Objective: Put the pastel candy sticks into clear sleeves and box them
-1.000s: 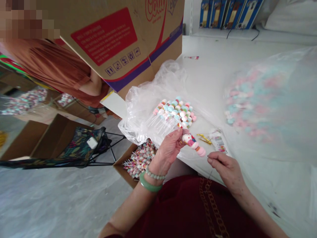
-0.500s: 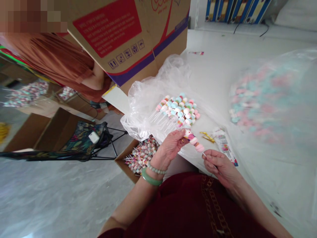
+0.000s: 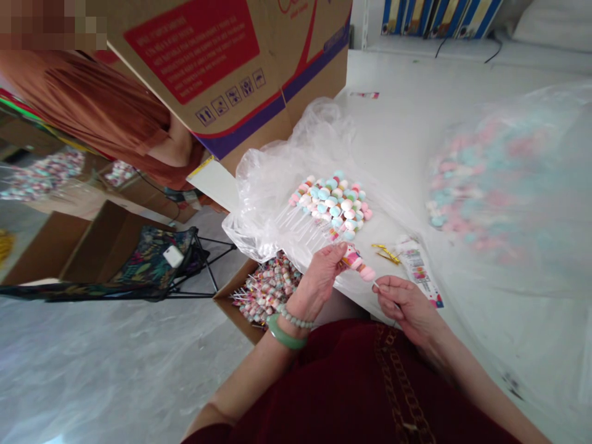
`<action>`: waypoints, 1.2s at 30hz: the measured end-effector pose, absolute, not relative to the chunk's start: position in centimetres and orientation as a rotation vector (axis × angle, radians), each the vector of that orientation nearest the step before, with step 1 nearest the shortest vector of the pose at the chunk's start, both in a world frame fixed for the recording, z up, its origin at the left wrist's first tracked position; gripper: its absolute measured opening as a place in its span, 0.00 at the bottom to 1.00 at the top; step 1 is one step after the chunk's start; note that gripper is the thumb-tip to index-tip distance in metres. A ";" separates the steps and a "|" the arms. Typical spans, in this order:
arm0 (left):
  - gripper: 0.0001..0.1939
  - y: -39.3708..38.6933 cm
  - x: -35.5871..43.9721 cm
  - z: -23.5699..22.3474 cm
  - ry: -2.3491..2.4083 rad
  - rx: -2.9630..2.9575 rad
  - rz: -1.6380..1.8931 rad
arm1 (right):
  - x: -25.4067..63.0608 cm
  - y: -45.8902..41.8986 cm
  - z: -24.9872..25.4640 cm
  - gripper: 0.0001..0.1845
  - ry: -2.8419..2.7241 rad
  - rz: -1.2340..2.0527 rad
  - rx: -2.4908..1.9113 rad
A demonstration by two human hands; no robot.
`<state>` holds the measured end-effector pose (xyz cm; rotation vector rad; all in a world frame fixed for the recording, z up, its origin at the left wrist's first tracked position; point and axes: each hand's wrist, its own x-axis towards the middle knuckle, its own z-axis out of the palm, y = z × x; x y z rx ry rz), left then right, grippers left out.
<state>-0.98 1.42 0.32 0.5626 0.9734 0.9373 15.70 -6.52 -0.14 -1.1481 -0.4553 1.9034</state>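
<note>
My left hand (image 3: 327,266) is closed, thumb and fingers pinching a small printed clear wrapper (image 3: 351,253). A marshmallow lollipop (image 3: 366,272) with pink pieces sits partly inside that wrapper, its lower end sticking out. The thin white stick runs into my right hand (image 3: 401,301), whose fingers are closed round it. Just beyond the left hand lies a pile of unwrapped marshmallow lollipops (image 3: 333,203), white sticks towards me. Gold twist ties (image 3: 386,254) and a stack of printed wrappers (image 3: 420,271) rest on the table to the right.
A large clear bag of marshmallow lollipops (image 3: 481,185) covers the table's right side. Crumpled plastic (image 3: 263,191) lies before a tall carton (image 3: 259,123). Below left stand a carton of wrapped lollipops (image 3: 268,290) and a folding chair (image 3: 152,262) with a phone. A person in brown (image 3: 106,117) is behind.
The lollipop has slid slightly deeper into the wrapper, as my right hand moved a little towards the left one. The view has shifted slightly.
</note>
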 end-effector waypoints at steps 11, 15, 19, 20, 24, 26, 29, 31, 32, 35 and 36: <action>0.15 0.5 0.0 0.1 0.946 0.519 0.909 | 14.8 -6.0 -0.8 0.08 -0.157 2.208 -0.904; 0.16 0.8 -0.3 0.1 0.945 0.400 0.884 | 13.9 -5.7 0.3 0.10 -0.399 1.867 -1.191; 0.13 2.0 -1.4 0.4 1.007 0.339 0.940 | 14.2 -5.8 0.4 0.11 -0.549 1.798 -1.277; 0.11 2.4 -1.7 0.5 1.017 0.345 0.955 | 14.3 -5.8 0.4 0.11 -0.574 1.803 -1.284; 0.09 3.4 -2.2 0.4 1.021 0.382 0.975 | 14.4 -6.0 0.3 0.10 -0.676 1.733 -1.370; 0.11 3.5 -2.2 0.3 1.028 0.412 1.014 | 14.5 -6.0 0.2 0.09 -0.780 1.645 -1.432; 0.14 3.2 -2.0 0.1 1.012 0.459 1.031 | 14.7 -6.0 0.0 0.07 -0.927 1.515 -1.536; 0.15 2.8 -1.7 0.1 0.994 0.491 1.010 | 14.9 -6.0 -0.2 0.07 -1.003 1.439 -1.620; 0.16 2.6 -1.5 0.1 0.990 0.502 0.999 | 15.0 -6.0 -0.2 0.07 -1.050 1.396 -1.659; 0.16 1.8 -1.0 0.2 0.999 0.508 0.954 | 14.9 -6.2 0.1 0.09 -1.227 1.259 -1.728; 0.16 1.6 -0.8 0.2 0.999 0.501 0.935 | 14.9 -6.3 0.3 0.10 -1.277 1.221 -1.732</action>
